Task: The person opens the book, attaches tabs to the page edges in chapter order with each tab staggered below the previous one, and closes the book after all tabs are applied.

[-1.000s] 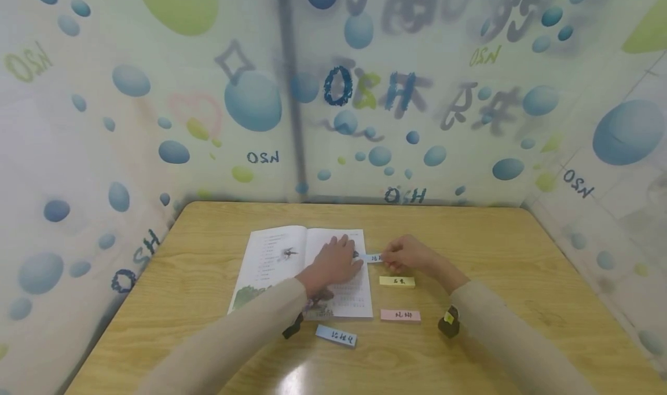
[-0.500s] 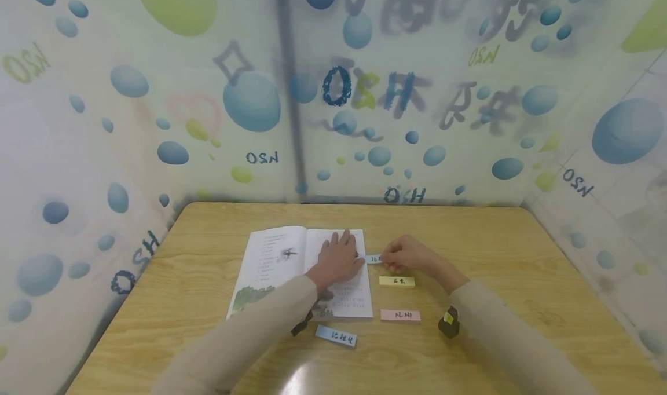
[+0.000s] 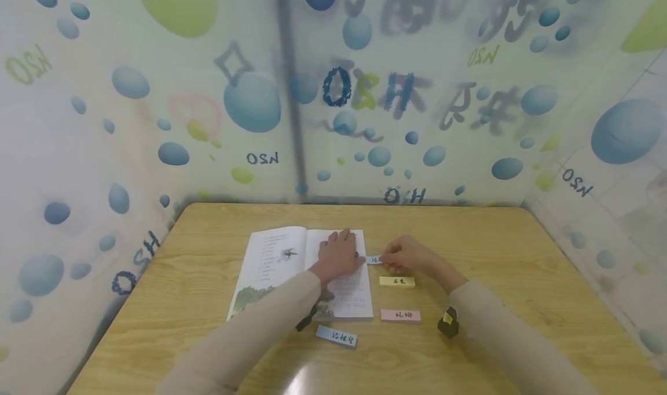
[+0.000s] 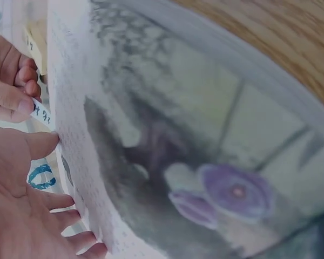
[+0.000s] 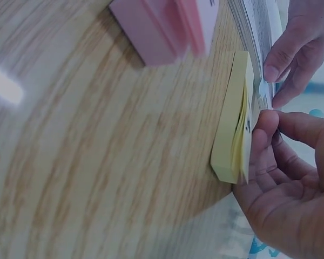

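Observation:
An open picture book (image 3: pixel 273 270) lies on the table, and my left hand (image 3: pixel 341 257) rests on its right page with straight, slightly spread fingers. The thumb of that hand reaches the page's right edge, beside a light blue sticky note (image 3: pixel 373 260). My right hand (image 3: pixel 409 255) pinches the note's outer end between thumb and finger. In the left wrist view, the written strip (image 4: pixel 42 113) meets the page edge just above the left thumb. A yellow sticky-note pad (image 5: pixel 235 121) lies right by the right hand's curled fingers. The note's inner end is partly hidden.
A pink sticky-note pad (image 3: pixel 400 315) lies on the wooden table (image 3: pixel 208 360) nearer to me than the yellow one. A blue pad (image 3: pixel 336 336) with writing sits just below the book. A patterned curtain (image 3: pixel 443 152) stands behind the table.
My left hand has slid slightly to the right across the page, toward the note's inner end. The right hand keeps its pinch on the note and stays in place.

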### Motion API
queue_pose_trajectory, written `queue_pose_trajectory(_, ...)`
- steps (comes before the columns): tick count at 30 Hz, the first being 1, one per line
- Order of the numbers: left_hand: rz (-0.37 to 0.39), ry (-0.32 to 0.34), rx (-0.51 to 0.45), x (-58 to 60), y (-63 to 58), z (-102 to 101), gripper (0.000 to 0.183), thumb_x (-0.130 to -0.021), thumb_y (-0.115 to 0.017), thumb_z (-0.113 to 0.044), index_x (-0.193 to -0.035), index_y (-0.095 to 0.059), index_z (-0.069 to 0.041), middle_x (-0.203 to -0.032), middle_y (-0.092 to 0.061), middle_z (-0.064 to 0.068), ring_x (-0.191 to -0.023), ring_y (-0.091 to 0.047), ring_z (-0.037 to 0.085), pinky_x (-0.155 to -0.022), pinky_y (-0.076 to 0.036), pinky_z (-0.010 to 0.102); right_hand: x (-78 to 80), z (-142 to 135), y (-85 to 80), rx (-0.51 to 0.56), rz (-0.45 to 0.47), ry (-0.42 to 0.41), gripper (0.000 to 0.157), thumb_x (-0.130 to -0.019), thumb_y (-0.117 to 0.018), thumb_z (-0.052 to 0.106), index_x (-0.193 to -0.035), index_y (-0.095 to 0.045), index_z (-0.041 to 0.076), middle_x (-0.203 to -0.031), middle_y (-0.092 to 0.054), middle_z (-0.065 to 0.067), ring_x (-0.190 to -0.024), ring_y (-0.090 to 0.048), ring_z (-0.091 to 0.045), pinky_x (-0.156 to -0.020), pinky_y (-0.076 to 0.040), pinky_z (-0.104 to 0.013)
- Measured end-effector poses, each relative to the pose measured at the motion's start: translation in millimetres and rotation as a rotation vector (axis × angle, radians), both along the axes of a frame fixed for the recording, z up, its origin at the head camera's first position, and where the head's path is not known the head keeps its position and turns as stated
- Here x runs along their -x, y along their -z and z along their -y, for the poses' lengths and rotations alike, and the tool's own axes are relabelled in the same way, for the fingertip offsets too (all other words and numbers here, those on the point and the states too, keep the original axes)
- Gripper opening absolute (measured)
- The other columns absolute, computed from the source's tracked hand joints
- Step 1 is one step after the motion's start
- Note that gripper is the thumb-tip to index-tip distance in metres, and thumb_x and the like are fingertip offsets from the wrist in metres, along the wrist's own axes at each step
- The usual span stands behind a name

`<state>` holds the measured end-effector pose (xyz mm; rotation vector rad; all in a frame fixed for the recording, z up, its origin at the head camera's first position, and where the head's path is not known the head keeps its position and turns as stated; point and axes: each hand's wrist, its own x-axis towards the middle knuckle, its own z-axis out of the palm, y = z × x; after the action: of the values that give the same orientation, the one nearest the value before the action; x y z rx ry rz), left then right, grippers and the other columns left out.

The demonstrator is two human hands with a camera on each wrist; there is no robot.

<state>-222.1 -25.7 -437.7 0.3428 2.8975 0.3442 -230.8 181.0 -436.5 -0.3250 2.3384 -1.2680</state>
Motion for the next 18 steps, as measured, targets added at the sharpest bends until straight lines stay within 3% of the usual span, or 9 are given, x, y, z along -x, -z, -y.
queue_pose_trajectory(8,0.005,-0.036,0.007,7.1,3.7,-2.9,0.06,-0.101,-0.06,-0.04,-0.148,-0.046,-0.005,-0.156,-0.039,0.01,-0.141,-0.036,0.033,-0.111,-0.034,0.052,1.3,1.1,2.4,-0.024,-0.013,0.009,0.014,-0.099,-0.065,0.007,-0.098,-0.073,-0.004,-0.079,-0.068,-0.009,-0.069,-0.064,-0.016,-0.065,-0.057,-0.029)
queue_pose_trajectory(18,-0.04,-0.013,0.015,5.0,4.4,0.7,0.054,-0.1,-0.062,-0.04,-0.14,-0.052,-0.005,-0.148,-0.047,0.01,-0.132,-0.046,0.032,-0.105,-0.041,0.05,6.0,-3.8,2.5,-0.044,-0.025,-0.006,0.013,-0.099,-0.064,0.008,-0.098,-0.073,-0.002,-0.082,-0.069,-0.008,-0.073,-0.067,-0.018,-0.068,-0.058,-0.031)
